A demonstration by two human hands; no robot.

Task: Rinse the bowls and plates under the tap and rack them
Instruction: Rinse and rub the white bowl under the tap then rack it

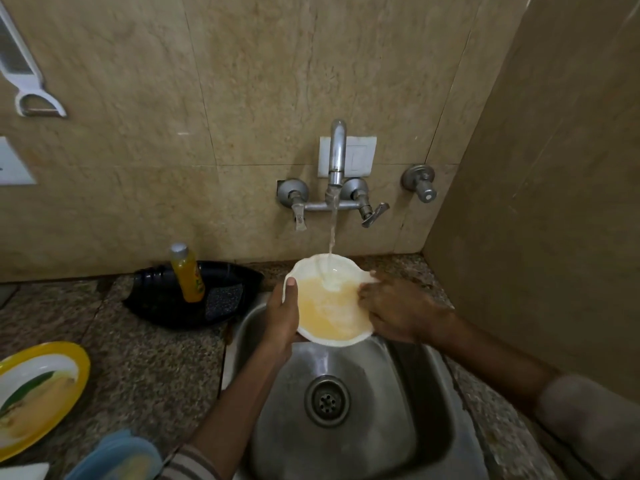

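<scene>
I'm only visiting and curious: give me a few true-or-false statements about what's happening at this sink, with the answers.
1. Water runs from the tap into the bowl. True.
2. The left hand holds the bowl by its rim. True.
3. The right hand is turning a tap handle. False: it touches the bowl's right side.
4. The yellow plate lies in the sink. False: it lies on the counter, left of the sink.
5. A yellow bottle stands in a black tray. True.
</scene>
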